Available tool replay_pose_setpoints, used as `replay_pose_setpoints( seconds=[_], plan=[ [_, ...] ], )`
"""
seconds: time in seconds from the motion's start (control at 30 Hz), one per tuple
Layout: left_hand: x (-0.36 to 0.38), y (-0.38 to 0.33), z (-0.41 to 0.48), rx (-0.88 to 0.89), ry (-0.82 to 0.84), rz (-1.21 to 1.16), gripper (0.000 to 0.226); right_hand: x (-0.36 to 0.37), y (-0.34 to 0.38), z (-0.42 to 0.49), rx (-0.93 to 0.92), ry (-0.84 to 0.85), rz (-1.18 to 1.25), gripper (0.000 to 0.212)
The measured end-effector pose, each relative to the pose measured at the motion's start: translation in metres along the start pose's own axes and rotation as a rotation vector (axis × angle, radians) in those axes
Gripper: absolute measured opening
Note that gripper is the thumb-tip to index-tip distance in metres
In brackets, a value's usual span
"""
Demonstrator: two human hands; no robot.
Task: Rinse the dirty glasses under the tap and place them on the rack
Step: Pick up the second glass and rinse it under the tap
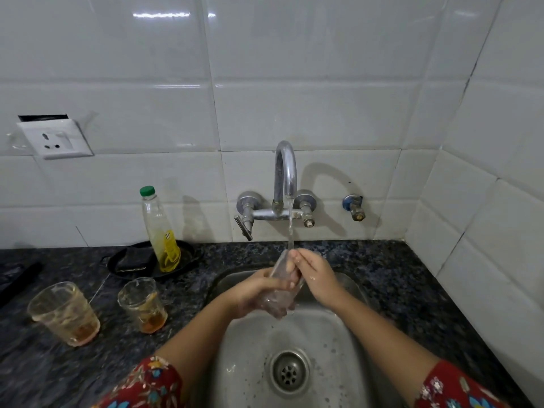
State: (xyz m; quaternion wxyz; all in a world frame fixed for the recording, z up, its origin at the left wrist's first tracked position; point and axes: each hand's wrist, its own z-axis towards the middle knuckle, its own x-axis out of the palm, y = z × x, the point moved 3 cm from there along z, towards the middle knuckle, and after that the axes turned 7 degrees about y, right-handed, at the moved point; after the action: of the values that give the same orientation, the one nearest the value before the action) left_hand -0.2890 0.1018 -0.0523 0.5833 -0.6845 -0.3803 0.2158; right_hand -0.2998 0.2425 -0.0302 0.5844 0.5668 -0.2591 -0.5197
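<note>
A dark speckled stone table [382,275] meets a white tiled wall [323,83] and holds a steel sink [332,343]. Over the sink, under the running tap [285,172], the left hand [253,293] wraps its fingers around a tilted glass [279,290]. The right hand [319,276] touches the rim; whether its fingers pinch it is unclear. On the table to the left stand an outer dirty glass [63,312] and an inner dirty glass [142,304].

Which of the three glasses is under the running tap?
The clear glass gripped by the left hand over the sink; the far-left glass and the middle glass stand on the counter, holding brown dregs.
</note>
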Motion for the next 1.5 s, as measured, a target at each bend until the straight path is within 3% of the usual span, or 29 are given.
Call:
replay_pose_setpoints(
  seconds=[0.07,0.2,0.23,0.33,0.4,0.43,0.53,0.57,0.6,0.7,0.77,0.87,0.93,1.0,1.1,1.27,1.33,1.43,1.5],
  plan=[
    [0.000,0.003,-0.002,-0.035,-0.001,-0.006,0.032,0.001,-0.001,-0.001,0.021,-0.007,0.003,0.033],
    [0.003,0.005,0.006,0.005,-0.422,0.590,0.044,0.000,0.000,0.010,0.147,0.063,-0.120,0.038],
    [0.003,0.004,0.006,0.053,-0.369,0.570,0.042,0.001,0.001,0.010,0.120,0.057,-0.097,0.037],
    [0.002,-0.007,0.002,0.055,-0.026,0.012,0.022,0.004,0.004,0.005,0.041,0.029,0.017,0.035],
    [-0.002,-0.005,0.004,-0.009,-0.030,-0.103,0.029,0.007,0.003,0.005,0.034,0.027,0.013,0.035],
    [-0.001,-0.004,0.006,-0.003,-0.110,0.009,0.037,0.008,0.002,0.007,0.051,0.037,-0.025,0.035],
    [0.003,0.000,0.010,0.003,-0.430,0.735,0.061,0.010,0.000,0.014,0.143,0.055,-0.097,0.041],
    [0.004,-0.003,0.008,0.026,-0.497,0.809,0.063,0.011,0.001,0.015,0.140,0.044,-0.089,0.042],
    [0.005,-0.008,0.006,0.077,-0.477,0.749,0.062,0.012,0.002,0.016,0.119,0.030,-0.089,0.042],
    [0.008,-0.021,0.002,0.157,-0.145,0.375,0.042,0.014,0.004,0.016,0.084,0.037,-0.138,0.042],
    [0.011,-0.021,-0.002,0.152,-0.077,0.291,0.044,0.015,0.002,0.017,0.134,0.024,-0.182,0.046],
    [0.010,-0.003,-0.001,-0.007,-0.168,0.106,0.071,0.015,-0.001,0.023,0.289,-0.114,-0.072,0.045],
    [0.013,0.006,-0.001,-0.074,-0.191,-0.126,0.050,0.016,-0.002,0.025,0.395,-0.167,0.056,0.042],
    [0.020,0.009,0.000,-0.131,-0.233,-0.394,0.036,0.020,-0.004,0.020,0.476,-0.100,0.123,0.039],
    [0.023,0.017,0.010,-0.123,-0.375,-0.825,0.037,0.026,-0.002,0.009,0.546,-0.015,0.210,0.029],
    [0.030,0.015,0.030,-0.067,-0.523,-1.171,0.049,0.016,0.000,0.013,0.654,-0.148,0.291,0.030],
    [0.036,0.009,0.037,-0.041,-0.529,-1.282,0.050,0.017,-0.002,0.016,0.551,-0.159,0.073,0.038],
    [0.038,0.003,0.045,-0.006,-0.496,-1.385,0.051,0.017,0.004,0.008,0.132,-0.183,-0.521,0.045],
    [0.032,0.001,0.045,0.019,-0.509,-1.309,0.055,0.015,0.002,-0.004,-0.097,-0.062,-0.802,0.056]
  ],
)
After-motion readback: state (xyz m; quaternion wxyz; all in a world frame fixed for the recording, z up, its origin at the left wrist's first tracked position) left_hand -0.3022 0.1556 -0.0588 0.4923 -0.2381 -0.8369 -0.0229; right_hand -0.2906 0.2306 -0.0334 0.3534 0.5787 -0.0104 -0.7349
